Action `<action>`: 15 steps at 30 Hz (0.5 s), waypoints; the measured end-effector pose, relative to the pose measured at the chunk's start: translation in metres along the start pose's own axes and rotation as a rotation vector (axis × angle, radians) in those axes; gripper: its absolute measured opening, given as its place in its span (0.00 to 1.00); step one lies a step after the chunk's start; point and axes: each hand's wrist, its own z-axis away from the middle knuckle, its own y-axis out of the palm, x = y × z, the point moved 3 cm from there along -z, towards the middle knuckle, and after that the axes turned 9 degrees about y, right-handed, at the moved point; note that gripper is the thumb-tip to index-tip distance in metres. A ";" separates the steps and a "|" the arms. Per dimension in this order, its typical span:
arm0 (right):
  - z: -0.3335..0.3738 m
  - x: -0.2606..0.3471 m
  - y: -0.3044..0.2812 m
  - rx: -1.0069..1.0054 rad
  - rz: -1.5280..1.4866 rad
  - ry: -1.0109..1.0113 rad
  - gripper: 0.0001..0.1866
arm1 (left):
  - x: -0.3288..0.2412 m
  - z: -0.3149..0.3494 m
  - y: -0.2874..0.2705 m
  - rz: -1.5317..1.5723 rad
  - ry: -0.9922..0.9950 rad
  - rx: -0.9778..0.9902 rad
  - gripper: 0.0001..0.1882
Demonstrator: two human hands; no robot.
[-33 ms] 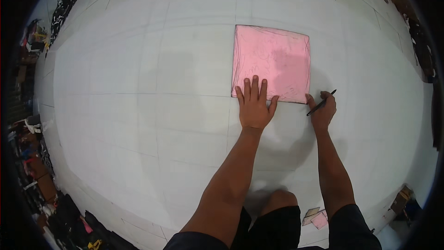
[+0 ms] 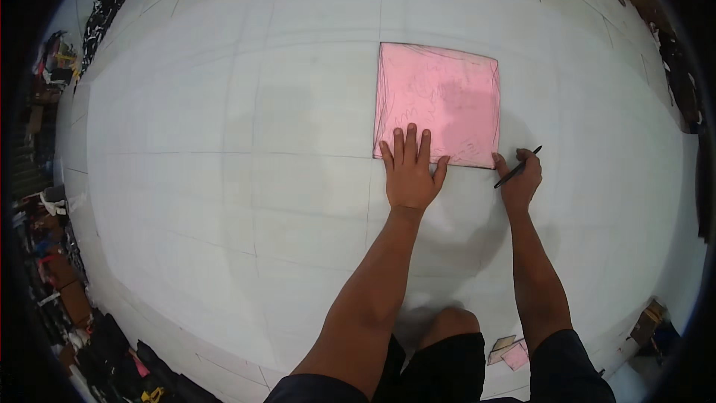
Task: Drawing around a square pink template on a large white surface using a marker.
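Observation:
A pink square sheet [image 2: 436,89] lies flat on the white surface, its edges darkened and its face marked with pencil-like scribbles. My left hand [image 2: 409,172] rests with fingers spread over the sheet's near left part, palm just off the near edge. At the near right corner is my right hand [image 2: 520,179], its thumb touching or very close to that corner. A black pen [image 2: 517,167] is gripped in the right hand, slanting up to the right. Part of the sheet's near edge is hidden under the left hand.
The broad white surface [image 2: 186,201] carries long thin lines crossing at right angles. Small pink and tan pieces [image 2: 513,354] lie by my right knee. Dark piled cloth [image 2: 134,369] and boxes [image 2: 73,302] line the left rim; another box [image 2: 647,321] stands at lower right.

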 end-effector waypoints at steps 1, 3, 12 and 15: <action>0.001 0.000 0.000 -0.005 -0.006 -0.002 0.30 | 0.000 0.002 0.000 0.006 -0.014 0.019 0.31; 0.003 0.002 0.000 -0.013 -0.004 -0.007 0.30 | 0.001 0.002 0.000 -0.001 -0.006 0.007 0.31; 0.000 -0.001 -0.002 -0.005 0.050 -0.030 0.32 | 0.000 0.003 0.003 -0.008 0.023 -0.004 0.32; 0.001 -0.005 0.000 0.026 0.037 0.062 0.33 | -0.002 0.001 0.002 -0.022 0.028 -0.030 0.32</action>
